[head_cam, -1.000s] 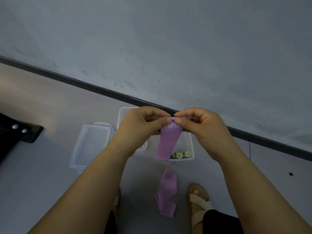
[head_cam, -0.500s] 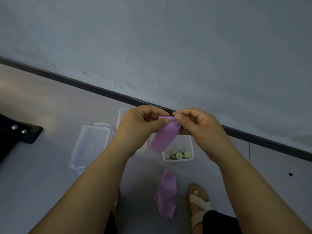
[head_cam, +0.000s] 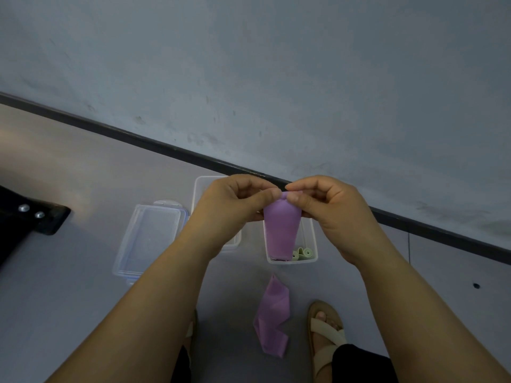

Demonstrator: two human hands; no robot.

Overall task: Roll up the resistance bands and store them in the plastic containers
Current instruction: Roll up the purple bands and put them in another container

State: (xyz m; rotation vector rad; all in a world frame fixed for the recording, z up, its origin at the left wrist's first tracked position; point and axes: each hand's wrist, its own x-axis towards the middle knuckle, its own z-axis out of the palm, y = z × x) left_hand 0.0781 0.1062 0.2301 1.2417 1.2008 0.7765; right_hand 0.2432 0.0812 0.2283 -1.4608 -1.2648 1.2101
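Head view, left hand (head_cam: 232,208) and right hand (head_cam: 336,214) fingers (head_cam: 266,196) pinching thin smooth purple band (head_cam: 280,233), clear rectangular container (head_cam: 310,239) behind

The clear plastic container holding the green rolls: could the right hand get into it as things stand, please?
Probably not yet: the right hand pinches the purple resistance band with the left hand. The clear plastic container stands open below.

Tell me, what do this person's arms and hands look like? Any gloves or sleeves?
No gloves: the left hand and right hand are bare, with no rings, watch or bracelets visible. The forearms are uncovered too; no sleeve shows anywhere in view.
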